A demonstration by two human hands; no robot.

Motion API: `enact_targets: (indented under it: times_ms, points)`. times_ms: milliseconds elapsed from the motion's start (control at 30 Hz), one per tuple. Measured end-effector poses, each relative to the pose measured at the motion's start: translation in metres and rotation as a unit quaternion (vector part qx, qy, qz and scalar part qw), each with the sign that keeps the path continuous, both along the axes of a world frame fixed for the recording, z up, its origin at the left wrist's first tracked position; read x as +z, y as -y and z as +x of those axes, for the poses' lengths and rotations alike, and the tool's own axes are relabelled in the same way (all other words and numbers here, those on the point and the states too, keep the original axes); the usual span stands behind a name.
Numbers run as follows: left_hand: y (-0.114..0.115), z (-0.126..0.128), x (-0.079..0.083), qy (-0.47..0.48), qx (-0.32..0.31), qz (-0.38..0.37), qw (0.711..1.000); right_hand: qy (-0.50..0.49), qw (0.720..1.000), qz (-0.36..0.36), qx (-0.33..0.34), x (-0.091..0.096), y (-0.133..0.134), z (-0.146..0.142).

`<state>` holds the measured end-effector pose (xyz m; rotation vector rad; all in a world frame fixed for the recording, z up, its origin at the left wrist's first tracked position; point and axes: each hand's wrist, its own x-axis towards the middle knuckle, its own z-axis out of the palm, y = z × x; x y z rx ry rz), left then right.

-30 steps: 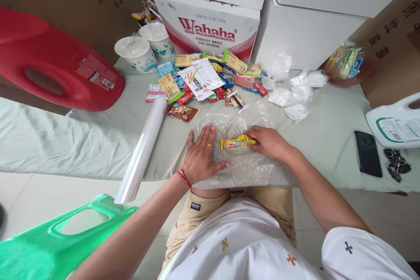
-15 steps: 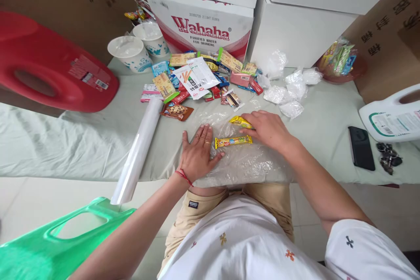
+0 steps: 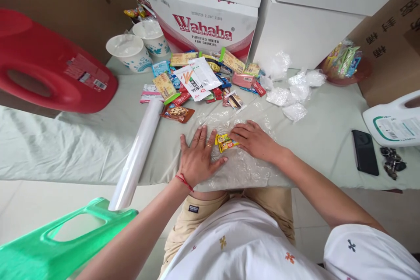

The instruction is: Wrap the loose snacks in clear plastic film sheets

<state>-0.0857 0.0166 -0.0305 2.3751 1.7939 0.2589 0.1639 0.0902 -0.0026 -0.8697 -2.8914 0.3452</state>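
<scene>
Our left hand [image 3: 199,161] lies spread on plastic film [image 3: 246,175] near the worktop's [image 3: 323,148] front edge; our right hand [image 3: 254,141], its grip hidden, covers two yellow snack packets [image 3: 226,144], now brought together, apparently as one bundle.

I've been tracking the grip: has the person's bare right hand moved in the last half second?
Yes: the bare right hand has moved left and downward in view, judged against the white-and-red cardboard Wahaha box.

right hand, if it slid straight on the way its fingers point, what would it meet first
Past the yellow packets partly beneath it, the right hand would likely meet the left hand; depth is hard to judge.
</scene>
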Motion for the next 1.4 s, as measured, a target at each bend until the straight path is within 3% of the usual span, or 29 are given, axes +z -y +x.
enact_targets:
  times_ms: [67, 133, 200, 267, 300, 367, 433, 533, 733, 833, 900, 1000, 1100, 1167, 1267, 1400]
  points:
    - [0.0, 0.0, 0.001, -0.003, 0.001, -0.006, 1.0, -0.028, 0.999, -0.026, 0.007, 0.002, -0.007, 0.008]
    - [-0.001, 0.0, 0.002, -0.004, 0.002, -0.01, 1.0, -0.065, 0.996, -0.034, -0.044, 0.007, -0.023, 0.016]
    - [-0.001, 0.0, 0.001, -0.006, 0.001, -0.01, 1.0, -0.085, 0.979, -0.001, -0.184, 0.011, -0.051, 0.023]
    - [-0.001, 0.0, 0.001, -0.01, 0.001, -0.008, 1.0, -0.067, 0.933, 0.05, -0.349, 0.013, -0.086, 0.027]
    - [-0.001, 0.0, 0.001, -0.011, 0.001, -0.007, 1.0, -0.047, 0.91, 0.063, -0.406, 0.012, -0.104, 0.028]
    - [0.0, 0.0, 0.001, -0.014, 0.003, -0.006, 1.0, 0.005, 0.892, 0.05, -0.448, 0.011, -0.134, 0.026]
    - [0.0, 0.0, 0.001, -0.015, 0.003, -0.006, 1.0, 0.053, 0.895, 0.024, -0.443, 0.011, -0.153, 0.022]
    - [0.0, 0.0, 0.002, -0.015, 0.007, -0.009, 1.0, 0.084, 0.895, 0.028, -0.437, 0.02, -0.155, 0.026]
    - [0.0, 0.0, 0.001, -0.008, 0.01, -0.01, 1.0, 0.058, 0.891, 0.071, -0.444, 0.058, -0.119, 0.076]
    - [0.0, 0.0, 0.001, -0.003, 0.008, -0.006, 1.0, -0.048, 0.901, 0.071, -0.424, 0.067, -0.096, 0.096]
    - [0.001, 0.0, 0.001, 0.002, 0.006, -0.004, 1.0, -0.152, 0.905, 0.028, -0.396, 0.066, -0.078, 0.097]
    - [0.001, -0.001, 0.0, 0.012, 0.008, -0.003, 1.0, -0.256, 0.905, -0.106, -0.324, 0.054, -0.049, 0.08]
    - [0.001, 0.0, 0.001, 0.016, 0.011, -0.005, 1.0, -0.263, 0.915, -0.221, -0.213, 0.037, -0.027, 0.056]
    - [0.001, 0.0, 0.002, 0.014, 0.01, -0.007, 1.0, -0.245, 0.924, -0.254, -0.144, 0.025, -0.02, 0.044]
    - [0.001, 0.0, 0.004, 0.017, 0.009, -0.006, 1.0, -0.218, 0.942, -0.243, -0.079, 0.017, -0.022, 0.034]
    - [0.001, -0.003, 0.003, 0.032, 0.016, 0.0, 0.999, -0.182, 0.969, -0.126, -0.109, 0.027, -0.045, 0.019]
